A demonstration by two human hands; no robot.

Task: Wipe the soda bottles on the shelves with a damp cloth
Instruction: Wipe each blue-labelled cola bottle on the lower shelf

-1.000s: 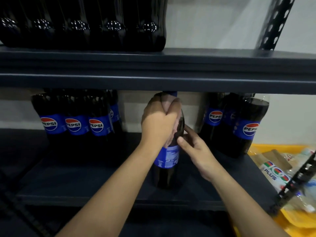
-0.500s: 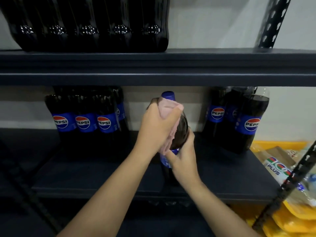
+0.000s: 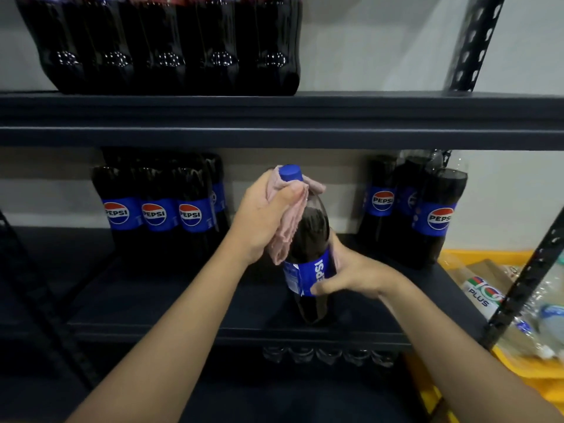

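Midway, by the look of it: Pepsi bottle [image 3: 308, 239] upright at the near edge of the middle shelf [image 3: 183, 306], left hand [image 3: 262, 221] clamping the pink cloth [image 3: 287, 230] round its neck below the blue cap [image 3: 291, 173], right hand [image 3: 351, 276] gripping the label. Unwiped, probably: Pepsi group [image 3: 158, 209] far left, another [image 3: 412, 209] far right, top-shelf row [image 3: 171, 47]. Close overhead, upper shelf [image 3: 274, 120]; right, yellow crate [image 3: 512, 315].

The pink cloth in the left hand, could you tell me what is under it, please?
The bottle neck and shoulder lie under the cloth; its blue cap shows above. The covered surface stays hidden.
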